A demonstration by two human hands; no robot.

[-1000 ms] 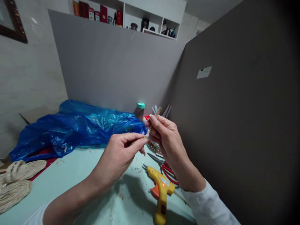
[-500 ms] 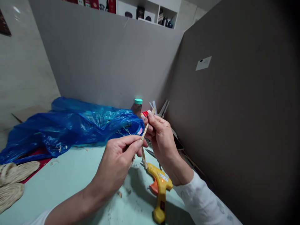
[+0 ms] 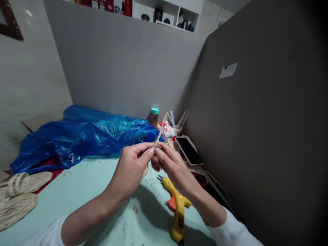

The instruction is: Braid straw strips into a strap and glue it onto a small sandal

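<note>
A thin pale braided strand (image 3: 159, 134) rises from between my fingertips, its loose upper end pointing up. My left hand (image 3: 133, 167) pinches the strand between thumb and forefinger. Close against it, my right hand (image 3: 172, 162) pinches the same strand, and the two thumbs almost meet. Under the hands, a small part of a tan woven piece (image 3: 146, 169) shows beside my left fingers; the rest is hidden. A yellow glue gun (image 3: 179, 213) with an orange trigger lies on the table below my right hand.
Blue plastic bags (image 3: 102, 133) cover the back left of the pale green table (image 3: 102, 181). Woven straw slippers (image 3: 23, 196) lie at the left edge. A phone (image 3: 189, 150), a jar with a teal lid (image 3: 154, 114) and white sticks (image 3: 176, 119) stand or lie behind my right hand.
My right hand has come down the strand to meet my left hand, uncovering the strand's upper end and the phone. The view has shifted slightly.
</note>
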